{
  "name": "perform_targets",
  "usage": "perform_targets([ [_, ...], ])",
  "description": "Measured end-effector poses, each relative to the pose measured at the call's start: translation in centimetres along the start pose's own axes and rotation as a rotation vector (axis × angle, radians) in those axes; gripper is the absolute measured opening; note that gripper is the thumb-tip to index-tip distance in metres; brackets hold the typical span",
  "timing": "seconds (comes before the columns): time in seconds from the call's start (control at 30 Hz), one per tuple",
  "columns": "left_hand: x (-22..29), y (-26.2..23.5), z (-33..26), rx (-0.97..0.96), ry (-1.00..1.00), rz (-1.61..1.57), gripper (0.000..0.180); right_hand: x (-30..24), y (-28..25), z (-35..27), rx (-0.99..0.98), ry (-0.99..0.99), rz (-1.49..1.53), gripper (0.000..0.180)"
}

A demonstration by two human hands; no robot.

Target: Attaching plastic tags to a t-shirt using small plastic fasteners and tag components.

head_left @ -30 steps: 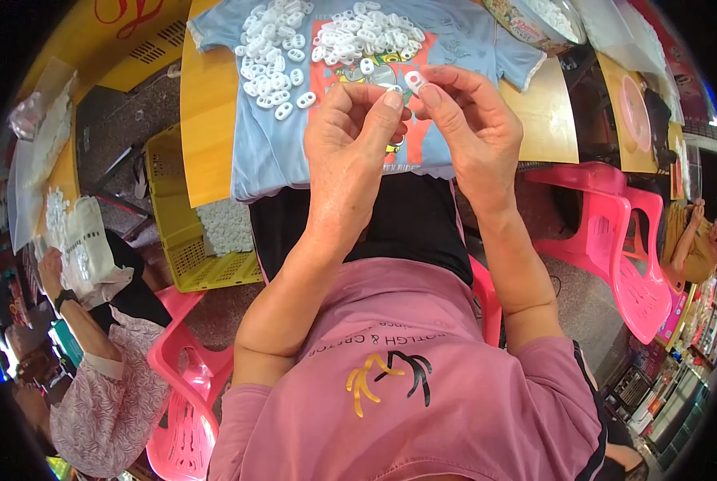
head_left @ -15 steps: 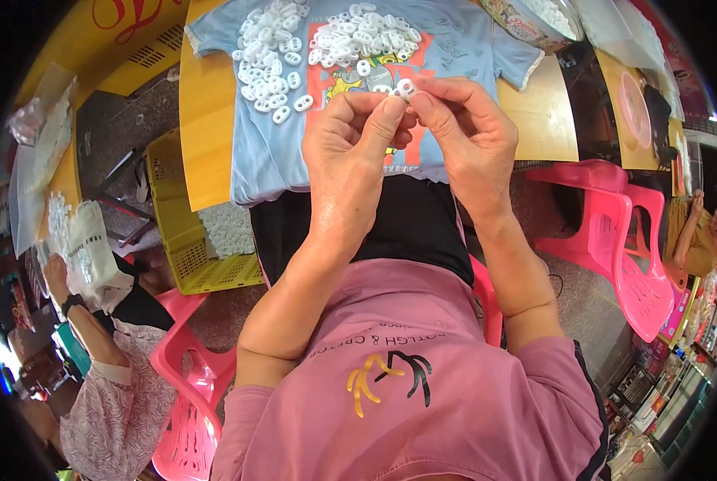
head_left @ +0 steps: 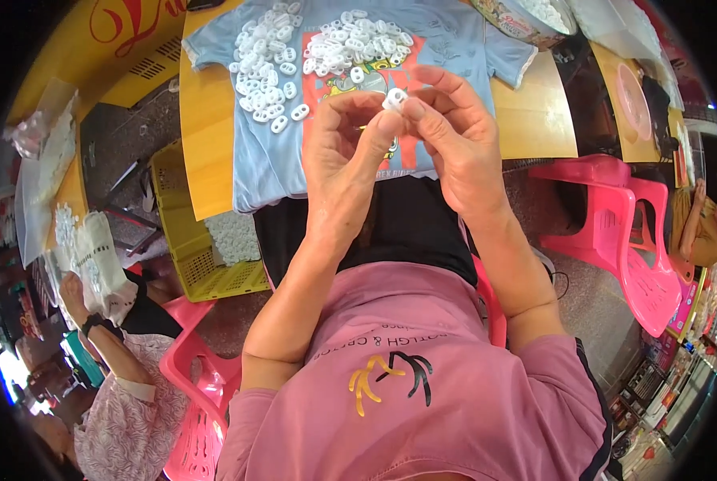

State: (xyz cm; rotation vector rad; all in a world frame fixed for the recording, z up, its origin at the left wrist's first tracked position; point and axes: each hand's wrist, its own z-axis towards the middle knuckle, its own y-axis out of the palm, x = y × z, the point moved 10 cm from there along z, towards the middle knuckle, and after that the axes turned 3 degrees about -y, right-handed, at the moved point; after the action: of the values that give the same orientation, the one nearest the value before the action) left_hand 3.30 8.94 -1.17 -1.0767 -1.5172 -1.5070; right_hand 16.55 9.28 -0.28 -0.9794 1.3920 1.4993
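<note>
Above the near part of a blue printed T-shirt [head_left: 266, 160] laid over the table, my two hands meet at a small white plastic piece [head_left: 395, 98] with holes in it. My left hand [head_left: 344, 156] pinches it from the left with thumb and index finger. From the right, the thumb and fingertips of my right hand [head_left: 461, 148] grip it too. Whether it is one piece or two pressed together I cannot tell. Beyond my hands lie two heaps of white two-holed oval pieces, a left heap [head_left: 262, 68] and a right heap [head_left: 354, 44], with several loose ones between.
A round tub [head_left: 527, 24] of white pieces stands at the far right. Beside my left leg is a yellow crate [head_left: 184, 248] with more white pieces. Pink chairs [head_left: 607, 216] flank me. Another person [head_left: 122, 393] sits at the left by a white bag [head_left: 102, 256].
Two white pieces seen side by side at my fingertips now appear as one cluster. My hands have come slightly nearer, and my right fingers have lifted apart a little.
</note>
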Motion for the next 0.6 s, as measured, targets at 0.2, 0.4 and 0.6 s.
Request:
perform_targets([
  [0.2,-0.5,0.6,-0.8,-0.207,0.021,-0.031,0.036,1.5,2.7,-1.6,-0.074,0.235,0.304,0.06],
  [0.4,-0.5,0.2,-1.4,-0.282,0.073,-0.051,0.052,2.6,4.3,-2.6,-0.106,0.323,0.479,0.068],
  [0.6,0.0,0.1,-1.8,-0.249,0.155,-0.238,0.036,2.5,4.9,-2.8,-0.124,0.337,0.538,0.07],
])
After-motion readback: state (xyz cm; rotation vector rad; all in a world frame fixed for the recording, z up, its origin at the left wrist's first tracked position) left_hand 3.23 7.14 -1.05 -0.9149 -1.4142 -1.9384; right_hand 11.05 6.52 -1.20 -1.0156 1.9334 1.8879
